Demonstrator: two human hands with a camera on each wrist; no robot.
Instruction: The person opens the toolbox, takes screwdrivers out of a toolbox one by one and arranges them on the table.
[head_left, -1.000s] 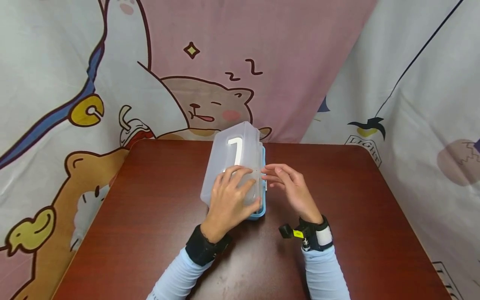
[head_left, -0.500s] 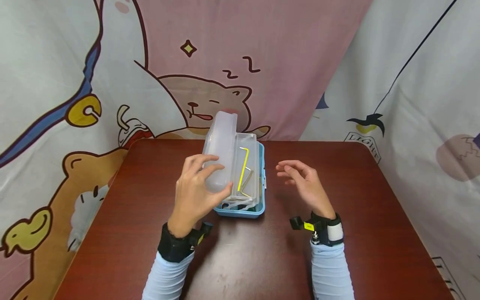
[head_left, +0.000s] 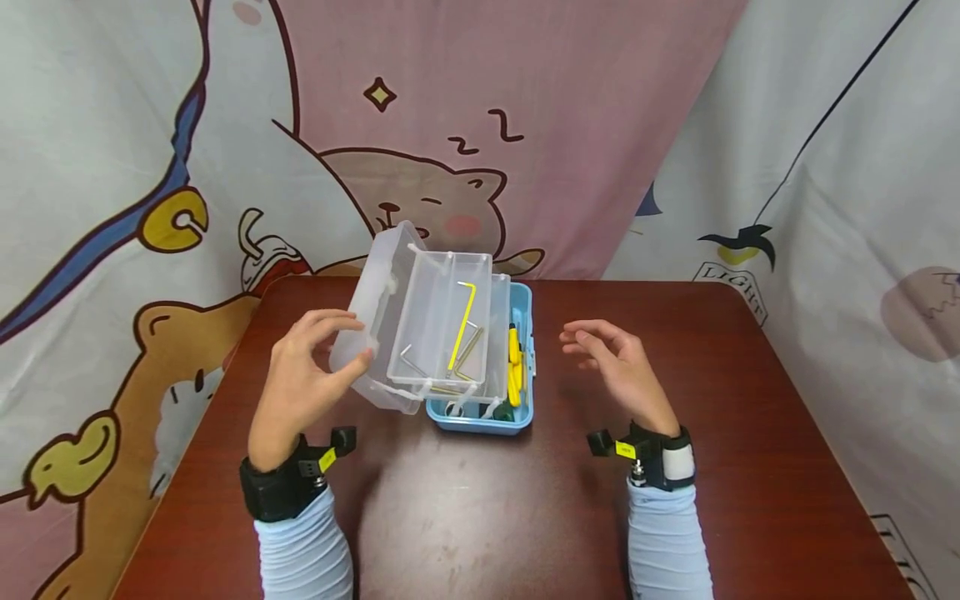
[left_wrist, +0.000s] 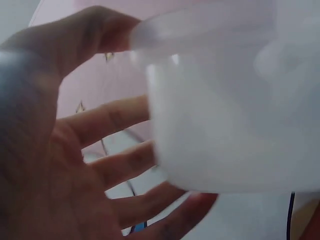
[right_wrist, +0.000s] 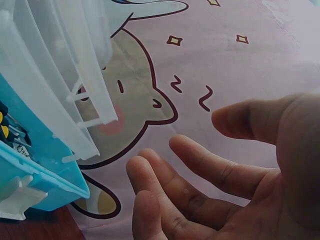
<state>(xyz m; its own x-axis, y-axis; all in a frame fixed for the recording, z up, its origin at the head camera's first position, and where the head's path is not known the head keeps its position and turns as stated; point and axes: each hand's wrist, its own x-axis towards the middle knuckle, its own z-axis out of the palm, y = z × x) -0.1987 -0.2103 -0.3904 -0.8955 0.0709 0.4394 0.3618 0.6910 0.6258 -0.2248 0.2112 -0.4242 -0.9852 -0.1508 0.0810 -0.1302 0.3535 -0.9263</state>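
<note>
A toolbox with a light-blue base point(head_left: 480, 427) stands on the table, its translucent lid point(head_left: 375, 287) tilted back to the left. My left hand point(head_left: 292, 383) grips the lid's left end; in the left wrist view the thumb is at the lid's rim point(left_wrist: 200, 37) and the fingers lie against its far side. Linked clear trays have swung up leftward, and the upper tray point(head_left: 427, 308) carries a yellow hex key point(head_left: 463, 325) and several metallic ones. Yellow-handled tools point(head_left: 514, 367) show in the base. My right hand point(head_left: 618, 367), fingers relaxed, hovers right of the box, holding nothing.
The brown table point(head_left: 465, 517) extends around the box on both sides and in front. A cartoon-printed curtain point(head_left: 600, 125) hangs behind the table's back edge. A white latch point(right_wrist: 22, 197) sticks out from the base's front in the right wrist view.
My left hand has moved left with the lid, swinging it open. The trays have risen and spread leftward, exposing hex keys and yellow-handled tools. My right hand has drawn away to the right.
</note>
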